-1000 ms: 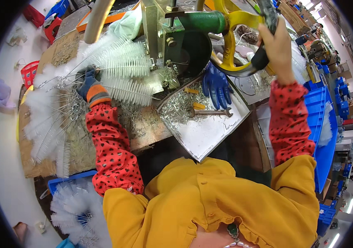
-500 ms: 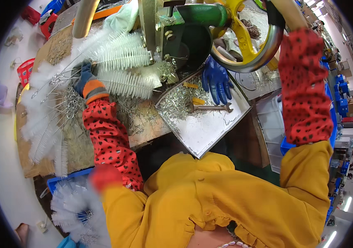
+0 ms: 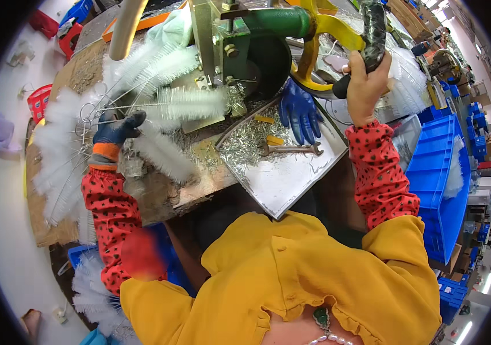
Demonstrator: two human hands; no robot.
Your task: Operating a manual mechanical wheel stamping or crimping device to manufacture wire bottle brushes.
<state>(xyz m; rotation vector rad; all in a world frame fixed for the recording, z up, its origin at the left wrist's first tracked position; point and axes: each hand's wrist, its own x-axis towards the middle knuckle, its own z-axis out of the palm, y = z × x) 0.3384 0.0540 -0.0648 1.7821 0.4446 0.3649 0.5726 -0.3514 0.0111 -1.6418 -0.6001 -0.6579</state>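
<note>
1. We see the left hand (image 3: 116, 129), in a dark glove, closed around the wire stem of a white bottle brush (image 3: 185, 103) at the left.
2. The bare right hand (image 3: 366, 86) is wrapped tight on the black handle (image 3: 372, 31) of the yellow wheel (image 3: 337, 29), far right.
3. Between them stands the green machine (image 3: 257, 40).
4. Nearer lies a metal tray (image 3: 291, 178) with a wrench (image 3: 288, 149) and a blue glove (image 3: 300, 112).

Worn wooden bench (image 3: 171, 198), scuffed top. On it: green machine (image 3: 257, 40) at back; white bottle brushes (image 3: 168, 103) fanned across left side, wire stems together; metal tray (image 3: 291, 178) at front right, overhanging edge. Loose wire scraps (image 3: 196, 146) scattered between brushes and tray.
</note>
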